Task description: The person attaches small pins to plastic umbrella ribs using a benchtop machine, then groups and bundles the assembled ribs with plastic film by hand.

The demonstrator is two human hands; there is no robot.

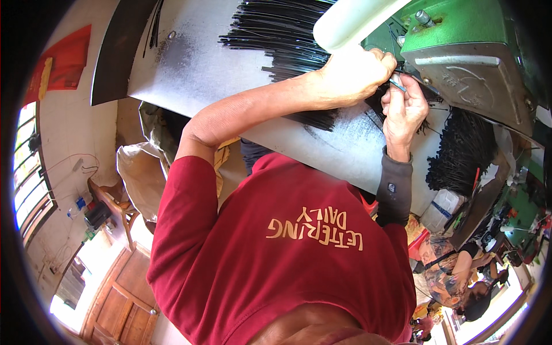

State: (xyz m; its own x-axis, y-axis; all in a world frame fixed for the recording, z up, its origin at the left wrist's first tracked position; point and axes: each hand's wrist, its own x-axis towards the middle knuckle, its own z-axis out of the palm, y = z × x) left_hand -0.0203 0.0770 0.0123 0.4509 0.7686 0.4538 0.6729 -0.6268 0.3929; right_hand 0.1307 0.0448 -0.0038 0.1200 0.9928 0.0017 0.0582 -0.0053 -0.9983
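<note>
My left hand [357,73] is closed beside the green machine [454,26], its fingers curled in at the edge of the work spot; what they grip is hidden. Just to its right, my right hand [406,109] pinches a thin dark strand with a bluish sheen [397,85] between thumb and fingers. The two hands nearly meet. Beyond my left forearm lies a broad pile of thin black strands [276,34] on the pale metal tabletop [195,69]. More short black strands [319,119] lie under that forearm.
A white rounded arm-like fixture [359,22] hangs over my left hand. To the right sits a thick bundle of black strands [463,152], with a whitish box [445,206] nearer me. Another person [448,270] is at the lower right. A pale sack [141,172] stands left of the table.
</note>
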